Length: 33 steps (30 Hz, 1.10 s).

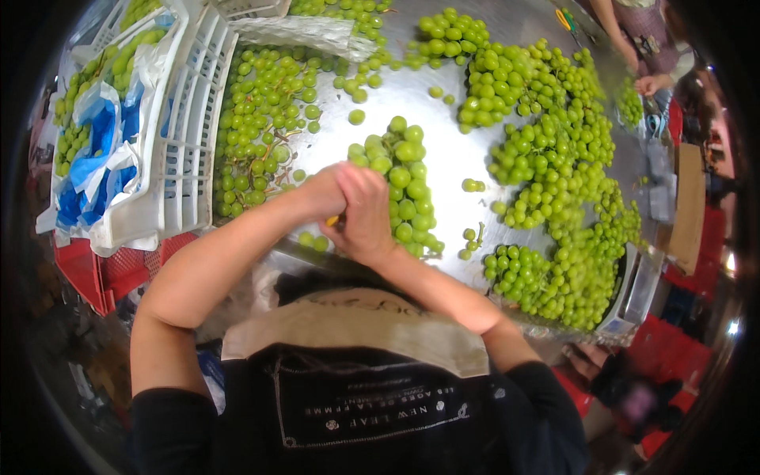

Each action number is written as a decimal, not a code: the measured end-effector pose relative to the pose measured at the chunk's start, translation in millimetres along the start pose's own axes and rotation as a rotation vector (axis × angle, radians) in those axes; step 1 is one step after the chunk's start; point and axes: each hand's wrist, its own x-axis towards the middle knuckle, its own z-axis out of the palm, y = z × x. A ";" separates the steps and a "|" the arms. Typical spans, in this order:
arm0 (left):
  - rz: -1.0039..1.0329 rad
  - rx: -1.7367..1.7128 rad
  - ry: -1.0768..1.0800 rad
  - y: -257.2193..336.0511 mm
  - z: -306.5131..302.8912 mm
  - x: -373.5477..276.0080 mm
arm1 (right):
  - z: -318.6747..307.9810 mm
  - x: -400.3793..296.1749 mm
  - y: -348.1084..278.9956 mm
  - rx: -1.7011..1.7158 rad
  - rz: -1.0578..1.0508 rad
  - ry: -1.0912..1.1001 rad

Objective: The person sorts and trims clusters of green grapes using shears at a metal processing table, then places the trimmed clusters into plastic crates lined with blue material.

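My right hand (366, 222) is closed, and a small bit of yellow handle (332, 221) pokes out by its thumb. The rest of that tool is hidden. My left hand (325, 189) meets it from the left, its fingers hidden behind the right hand, so its hold cannot be made out. Just beyond and beside both hands a bunch of green grapes (408, 184) rests on the shiny metal table (454, 142). Two loose grapes (313, 241) lie near the table edge below my wrists.
Many grape bunches (552, 154) cover the right side. Loose grapes and stems (261, 107) are heaped left, beside a tilted white plastic crate (193, 130). White netting (303, 35) lies at the back. Scissors (565, 21) and another person's hand (652, 84) are far right.
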 end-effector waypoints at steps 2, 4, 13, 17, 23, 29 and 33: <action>0.014 -0.083 0.053 -16.6 4.8 3.5 | -3.6 0.3 -1.6 0.019 0.036 -0.024; -0.005 -0.166 0.048 -9.4 4.8 3.4 | -4.3 -2.0 0.5 0.041 0.014 -0.015; -0.160 0.611 0.004 -14.2 -26.8 -70.3 | -83.9 6.0 51.6 0.092 0.453 0.098; -0.149 0.843 -0.023 -24.2 -19.6 -60.5 | -84.5 46.6 93.3 -0.044 0.454 -0.172; -0.139 1.197 0.103 -48.1 7.4 -48.0 | -50.1 97.1 73.4 -0.633 0.448 -0.769; 0.010 1.005 0.262 -54.3 25.4 -61.6 | -36.3 112.7 79.0 -0.771 0.467 -0.898; 0.070 0.805 0.345 -55.5 27.9 -75.9 | -37.7 106.1 75.1 -0.810 0.358 -0.840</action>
